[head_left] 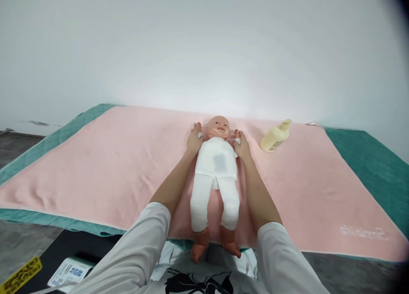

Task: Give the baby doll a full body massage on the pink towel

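Note:
A baby doll point(216, 157) in white clothing lies on its back on the pink blanket point(134, 157), its head toward the wall and its brown feet toward me. Beside its head on the left, my left hand point(194, 139) is closed round the doll's raised hand. My right hand point(241, 145) holds the doll's other hand in the same way, on the right of the head. Both my forearms reach along the sides of the doll's body.
A pale yellow pump bottle point(275, 137) stands tilted in view to the right of the doll. Under the pink blanket lies a green quilted cover point(367, 157). At the lower left are a black surface point(64, 247), a white box point(70, 273) and a yellow patterned strip point(21, 277).

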The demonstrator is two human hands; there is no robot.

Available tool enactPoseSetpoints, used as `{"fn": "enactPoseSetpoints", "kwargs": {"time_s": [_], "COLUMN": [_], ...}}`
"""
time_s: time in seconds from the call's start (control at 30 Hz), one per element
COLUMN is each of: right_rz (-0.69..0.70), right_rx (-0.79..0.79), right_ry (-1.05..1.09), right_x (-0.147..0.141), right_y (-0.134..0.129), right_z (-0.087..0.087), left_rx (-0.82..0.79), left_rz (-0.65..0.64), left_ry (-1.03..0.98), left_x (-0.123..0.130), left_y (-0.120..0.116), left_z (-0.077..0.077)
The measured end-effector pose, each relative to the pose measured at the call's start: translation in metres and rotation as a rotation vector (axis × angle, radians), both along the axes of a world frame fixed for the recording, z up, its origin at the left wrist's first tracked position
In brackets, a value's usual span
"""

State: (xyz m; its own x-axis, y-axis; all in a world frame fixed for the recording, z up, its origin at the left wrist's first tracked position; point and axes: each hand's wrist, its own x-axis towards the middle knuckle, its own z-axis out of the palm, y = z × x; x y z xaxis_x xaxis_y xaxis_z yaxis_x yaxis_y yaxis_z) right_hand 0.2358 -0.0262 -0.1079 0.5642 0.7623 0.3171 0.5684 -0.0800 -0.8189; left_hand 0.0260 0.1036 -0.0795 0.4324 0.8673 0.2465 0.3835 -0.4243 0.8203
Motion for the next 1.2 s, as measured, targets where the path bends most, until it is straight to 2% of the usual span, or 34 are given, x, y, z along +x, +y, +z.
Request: {"fn": "enactPoseSetpoints", "kwargs": {"time_s": [0.2,0.47,0.63,0.83,0.97,1.2], "right_rz": [0.008,-0.048,-0.046,-0.057,-0.091,-0.165], "right_rx": [-0.066,-0.131,-0.062,0.117,0.237,0.376], "right_ry": [-0.055,-0.033,0.008,-0.027,0.000,0.093], "right_x": [0.000,-0.003,-0.004,-0.008,-0.010,-0.020], "right_y": [0.001,0.002,0.001,-0.010,-0.017,-0.035], "right_z": [0.002,0.006,0.003,0.004,0.010,0.028], "left_rx": [-0.037,-0.057,-0.057,-0.033,-0.117,-0.032], "left_rz": [-0.013,-0.025,-0.013,0.077,0.152,0.249], "left_ry": [0.147,0.130,0.046,-0.303,-0.372,-0.500], "left_x": [0.000,0.003,0.001,-0.007,-0.012,-0.025], "left_y": [0.007,0.010,0.008,-0.001,-0.010,-0.024], "left_z": [-0.002,-0.001,-0.004,-0.003,0.009,0.033]}}
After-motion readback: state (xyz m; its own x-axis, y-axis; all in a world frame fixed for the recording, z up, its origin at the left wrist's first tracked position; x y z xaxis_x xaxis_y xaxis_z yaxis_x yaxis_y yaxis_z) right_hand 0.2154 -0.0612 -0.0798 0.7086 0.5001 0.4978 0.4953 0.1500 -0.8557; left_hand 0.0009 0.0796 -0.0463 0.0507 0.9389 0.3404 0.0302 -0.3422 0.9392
